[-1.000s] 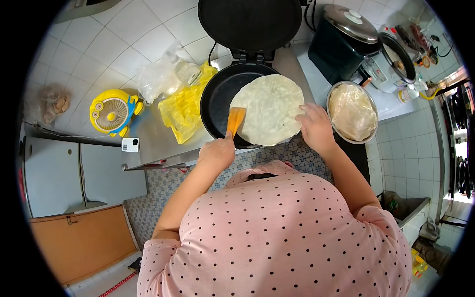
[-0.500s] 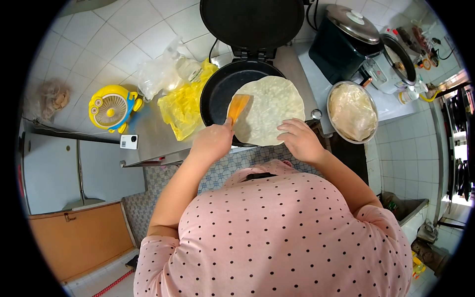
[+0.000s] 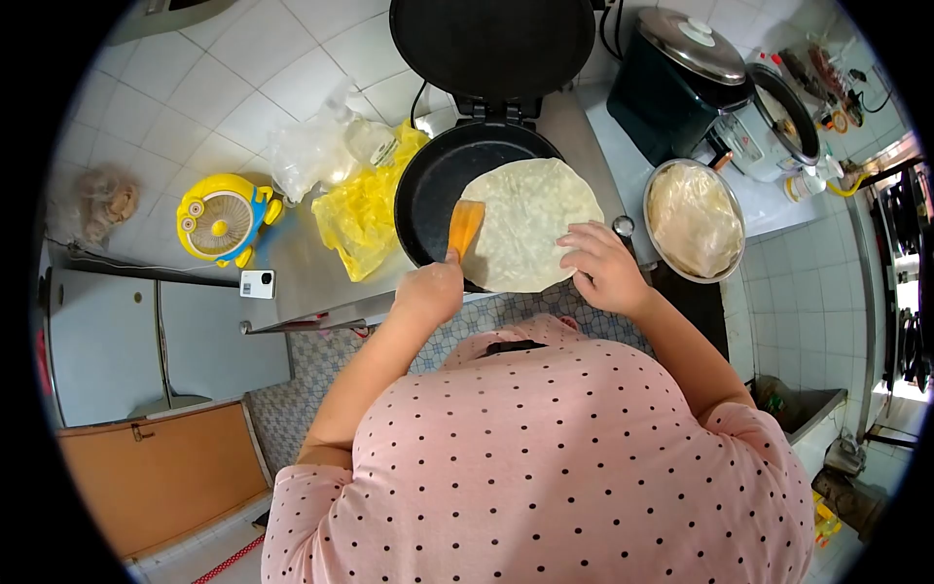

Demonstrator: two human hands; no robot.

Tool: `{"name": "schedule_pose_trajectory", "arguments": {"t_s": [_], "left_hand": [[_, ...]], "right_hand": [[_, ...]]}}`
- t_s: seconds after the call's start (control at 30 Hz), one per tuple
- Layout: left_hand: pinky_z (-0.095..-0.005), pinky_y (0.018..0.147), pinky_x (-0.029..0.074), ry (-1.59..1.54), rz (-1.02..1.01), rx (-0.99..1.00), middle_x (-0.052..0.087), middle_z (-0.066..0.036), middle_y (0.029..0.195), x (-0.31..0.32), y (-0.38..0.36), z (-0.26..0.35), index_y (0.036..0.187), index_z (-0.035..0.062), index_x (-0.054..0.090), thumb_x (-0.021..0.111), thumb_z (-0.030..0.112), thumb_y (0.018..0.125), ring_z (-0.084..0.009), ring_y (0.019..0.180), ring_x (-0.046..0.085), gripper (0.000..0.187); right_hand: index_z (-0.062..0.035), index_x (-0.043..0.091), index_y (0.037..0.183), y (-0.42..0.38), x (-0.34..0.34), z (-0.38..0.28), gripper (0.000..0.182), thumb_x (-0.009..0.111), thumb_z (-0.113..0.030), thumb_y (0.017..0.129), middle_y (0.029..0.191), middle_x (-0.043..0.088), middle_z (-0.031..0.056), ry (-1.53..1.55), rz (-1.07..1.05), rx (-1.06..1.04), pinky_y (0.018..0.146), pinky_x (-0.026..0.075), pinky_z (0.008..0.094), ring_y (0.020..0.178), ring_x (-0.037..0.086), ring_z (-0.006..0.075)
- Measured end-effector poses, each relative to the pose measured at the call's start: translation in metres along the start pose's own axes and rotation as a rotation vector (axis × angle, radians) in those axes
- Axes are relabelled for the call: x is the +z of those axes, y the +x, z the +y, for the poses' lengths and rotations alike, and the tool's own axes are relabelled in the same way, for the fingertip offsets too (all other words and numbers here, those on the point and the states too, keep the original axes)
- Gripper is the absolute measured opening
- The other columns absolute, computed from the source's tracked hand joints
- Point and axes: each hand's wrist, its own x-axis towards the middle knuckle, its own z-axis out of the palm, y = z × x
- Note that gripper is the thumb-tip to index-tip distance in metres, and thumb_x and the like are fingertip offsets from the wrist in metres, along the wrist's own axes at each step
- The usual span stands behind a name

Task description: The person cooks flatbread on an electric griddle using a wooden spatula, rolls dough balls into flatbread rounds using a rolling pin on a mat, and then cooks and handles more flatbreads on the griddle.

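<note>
A round, pale flatbread (image 3: 533,224) lies partly over the right side of a black electric griddle (image 3: 428,195), overhanging its right and front rim. My left hand (image 3: 429,292) is closed around the handle of an orange-brown spatula (image 3: 466,226), whose blade touches the flatbread's left edge. At the flatbread's right edge is my right hand (image 3: 605,265), fingers on top and the thumb at the rim, pinching it. The griddle's black lid (image 3: 493,49) stands raised behind.
Left of the griddle are a crumpled yellow plastic bag (image 3: 355,229), clear bags (image 3: 309,154), a yellow fan (image 3: 220,222) and a white phone (image 3: 257,284). To the right stand a plastic-covered bowl (image 3: 694,222), a dark lidded cooker (image 3: 657,107) and an open pot (image 3: 778,127).
The flatbread has shifted slightly right and toward me. The spatula blade has moved back toward me along its left edge. Both hands have come slightly nearer my body.
</note>
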Motion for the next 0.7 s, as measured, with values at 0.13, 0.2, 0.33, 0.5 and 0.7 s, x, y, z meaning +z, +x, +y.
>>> {"name": "schedule_pose_trajectory", "arguments": {"t_s": [0.13,0.2,0.33,0.5,0.7], "left_hand": [[-0.0478,0.075,0.054,-0.007,0.007,0.007,0.070,-0.021,0.092,-0.0014,-0.0001,-0.0008,0.133,-0.0025,0.048,0.047,0.023,0.098,-0.0360,0.087,0.069,0.043],[-0.0477,0.075,0.054,-0.006,-0.016,0.013,0.070,-0.021,0.092,-0.0061,-0.0001,-0.0003,0.133,-0.0026,0.048,0.046,0.022,0.098,-0.0360,0.087,0.069,0.043],[-0.0480,0.076,0.054,-0.013,-0.011,0.014,0.070,-0.021,0.093,-0.0061,-0.0003,0.0000,0.134,-0.0032,0.048,0.043,0.019,0.097,-0.0363,0.088,0.069,0.043],[-0.0482,0.077,0.054,-0.011,-0.031,0.008,0.070,-0.022,0.094,-0.0061,0.0010,0.0004,0.135,-0.0037,0.046,0.040,0.016,0.097,-0.0366,0.089,0.069,0.044],[-0.0475,0.076,0.055,-0.011,-0.029,0.009,0.070,-0.022,0.094,-0.0069,-0.0002,0.0010,0.135,-0.0044,0.046,0.040,0.014,0.096,-0.0368,0.088,0.069,0.044]], "right_hand": [[-0.0069,0.065,0.096,0.0025,0.0004,-0.0029,0.028,0.061,0.001,0.069,0.115,0.062,0.0108,-0.040,-0.014,-0.032,0.105,0.041,0.0496,0.118,0.054,0.0339],[-0.0065,0.066,0.097,0.0039,-0.0006,-0.0046,0.030,0.062,0.000,0.069,0.114,0.062,0.0111,-0.063,-0.030,-0.049,0.104,0.041,0.0490,0.117,0.054,0.0329],[-0.0065,0.066,0.100,0.0048,0.0003,-0.0053,0.033,0.062,0.000,0.068,0.114,0.062,0.0116,-0.070,-0.057,-0.070,0.105,0.041,0.0490,0.117,0.054,0.0323],[-0.0072,0.066,0.102,0.0033,0.0028,-0.0063,0.035,0.062,0.000,0.068,0.114,0.062,0.0113,-0.074,-0.065,-0.065,0.105,0.040,0.0489,0.117,0.054,0.0315],[-0.0073,0.066,0.103,0.0026,0.0048,-0.0065,0.037,0.061,0.000,0.068,0.116,0.062,0.0111,-0.070,-0.070,-0.062,0.106,0.040,0.0493,0.118,0.054,0.0320]]}}
